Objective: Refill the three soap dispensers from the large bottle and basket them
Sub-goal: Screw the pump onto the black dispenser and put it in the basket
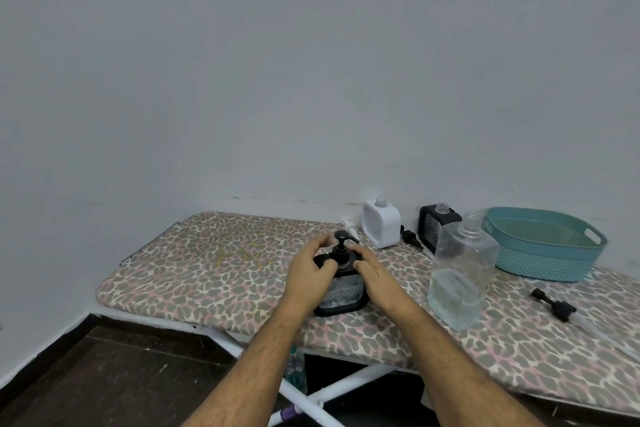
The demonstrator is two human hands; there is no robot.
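A black-framed clear soap dispenser (343,291) with its black pump on top stands near the front edge of the leopard-print board (214,263). My left hand (311,270) grips its left shoulder and my right hand (372,274) grips its right shoulder. The large clear bottle (459,274), uncapped and about a third full, stands to the right. A white dispenser (381,222) and a black dispenser (434,225), both without pumps, stand at the back by the wall. The teal basket (543,243) sits at the back right, empty.
A white pump (348,224) and a black pump (412,237) lie near the white dispenser. A black cap with a tube (554,303) lies at the right. A bottle (296,369) stands on the floor under the board, by its white legs (332,388).
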